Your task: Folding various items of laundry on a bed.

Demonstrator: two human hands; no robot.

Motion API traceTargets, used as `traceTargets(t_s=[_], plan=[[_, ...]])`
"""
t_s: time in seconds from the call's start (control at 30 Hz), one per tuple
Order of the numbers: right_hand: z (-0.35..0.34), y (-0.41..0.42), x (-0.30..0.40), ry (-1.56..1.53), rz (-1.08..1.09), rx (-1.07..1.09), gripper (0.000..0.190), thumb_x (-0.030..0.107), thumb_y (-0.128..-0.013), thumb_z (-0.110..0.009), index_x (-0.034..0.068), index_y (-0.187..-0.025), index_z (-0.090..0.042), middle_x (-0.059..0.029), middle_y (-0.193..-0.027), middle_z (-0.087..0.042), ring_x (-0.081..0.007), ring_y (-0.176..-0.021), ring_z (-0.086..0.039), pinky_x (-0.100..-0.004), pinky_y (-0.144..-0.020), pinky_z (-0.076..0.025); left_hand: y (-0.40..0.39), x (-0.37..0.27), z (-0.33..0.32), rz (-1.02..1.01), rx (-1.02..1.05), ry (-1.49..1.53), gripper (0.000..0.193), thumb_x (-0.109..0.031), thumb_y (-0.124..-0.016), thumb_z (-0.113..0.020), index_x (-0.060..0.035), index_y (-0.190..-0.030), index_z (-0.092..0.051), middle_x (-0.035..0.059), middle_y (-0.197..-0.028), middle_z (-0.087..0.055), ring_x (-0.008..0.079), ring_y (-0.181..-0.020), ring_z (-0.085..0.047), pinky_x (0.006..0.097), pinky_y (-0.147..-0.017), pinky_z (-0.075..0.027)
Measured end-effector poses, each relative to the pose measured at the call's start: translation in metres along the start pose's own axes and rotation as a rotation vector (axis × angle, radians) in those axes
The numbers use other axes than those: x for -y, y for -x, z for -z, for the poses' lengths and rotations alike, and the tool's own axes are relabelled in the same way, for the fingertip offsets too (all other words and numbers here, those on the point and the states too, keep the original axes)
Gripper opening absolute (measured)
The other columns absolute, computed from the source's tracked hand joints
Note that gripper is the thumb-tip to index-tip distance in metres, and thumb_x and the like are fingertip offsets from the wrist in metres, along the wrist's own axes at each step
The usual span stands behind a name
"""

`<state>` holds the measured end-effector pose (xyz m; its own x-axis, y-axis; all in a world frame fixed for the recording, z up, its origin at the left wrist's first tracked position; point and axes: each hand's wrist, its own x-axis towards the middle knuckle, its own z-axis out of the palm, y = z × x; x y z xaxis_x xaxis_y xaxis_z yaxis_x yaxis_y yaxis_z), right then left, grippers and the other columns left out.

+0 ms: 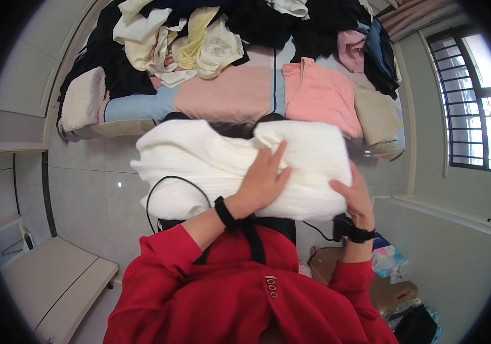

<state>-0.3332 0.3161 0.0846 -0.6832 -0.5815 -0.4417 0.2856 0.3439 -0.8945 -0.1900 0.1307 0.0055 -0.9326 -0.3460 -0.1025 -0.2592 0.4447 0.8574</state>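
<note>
A white knitted garment point(211, 167), partly folded, lies across my lap in front of the red top I wear. My left hand point(265, 176) rests on the garment near its middle with the fingers spread. At the garment's right edge is my right hand point(355, 193), its thumb on top and its fingers along the side, partly hidden. The garment's right part looks folded into a thick rectangle; the left part lies looser. Black straps go round both wrists, and a thin black cable loops over the garment's left side.
Ahead is a bed point(228, 92) with a folded pink garment point(318, 94), a beige folded cloth point(376, 114), a fluffy white folded item point(84, 99) and heaped clothes point(163, 43). A beige bench-like surface point(56, 279) stands lower left; bags point(387, 260) lie lower right.
</note>
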Motion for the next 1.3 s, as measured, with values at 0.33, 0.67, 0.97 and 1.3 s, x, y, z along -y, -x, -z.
traceTargets(t_s=[0.33,0.67,0.97,1.3], plan=[[0.024,0.044,0.028,0.212,0.054,-0.18,0.071,0.009,-0.07,-0.073,-0.004,-0.132,-0.043,-0.0135,-0.118,-0.059,-0.0198,-0.104,-0.057,-0.0327,-0.091,-0.045,-0.014,-0.008,-0.017,-0.134,0.084,0.227,0.052,-0.026,-0.088,-0.058,-0.0011,-0.132,-0.045,0.0248,-0.119,-0.053,0.0342,-0.107,-0.054,0.036,-0.094,-0.043],[0.002,0.031,0.04,0.475,0.13,-0.148,0.07,0.008,-0.069,-0.07,-0.003,-0.133,-0.043,-0.0128,-0.115,-0.06,-0.0191,-0.103,-0.058,-0.0317,-0.092,-0.045,0.028,0.005,0.228,0.164,-0.21,1.052,0.042,-0.023,-0.094,-0.055,-0.0018,-0.13,-0.048,0.0108,-0.127,-0.053,0.0239,-0.117,-0.054,0.0356,-0.096,-0.045],[-0.012,0.025,0.054,0.556,0.217,-0.096,0.071,0.01,-0.068,-0.07,-0.004,-0.133,-0.043,-0.0139,-0.116,-0.06,-0.0204,-0.105,-0.058,-0.0325,-0.092,-0.044,-0.024,0.111,0.206,-0.076,0.02,-0.119,0.052,-0.014,-0.077,-0.07,-0.0108,-0.127,-0.055,0.0106,-0.129,-0.055,0.0231,-0.12,-0.051,0.0373,-0.098,-0.042],[-0.002,0.031,0.048,0.604,0.187,-0.16,0.072,0.01,-0.067,-0.07,-0.003,-0.133,-0.044,-0.0141,-0.117,-0.06,-0.0207,-0.106,-0.057,-0.0331,-0.094,-0.043,-0.031,0.122,0.169,-0.454,0.078,-0.667,0.022,-0.006,-0.07,-0.061,-0.0083,-0.09,-0.067,0.0078,-0.084,-0.059,0.0275,-0.085,-0.055,0.0408,-0.078,-0.044]])
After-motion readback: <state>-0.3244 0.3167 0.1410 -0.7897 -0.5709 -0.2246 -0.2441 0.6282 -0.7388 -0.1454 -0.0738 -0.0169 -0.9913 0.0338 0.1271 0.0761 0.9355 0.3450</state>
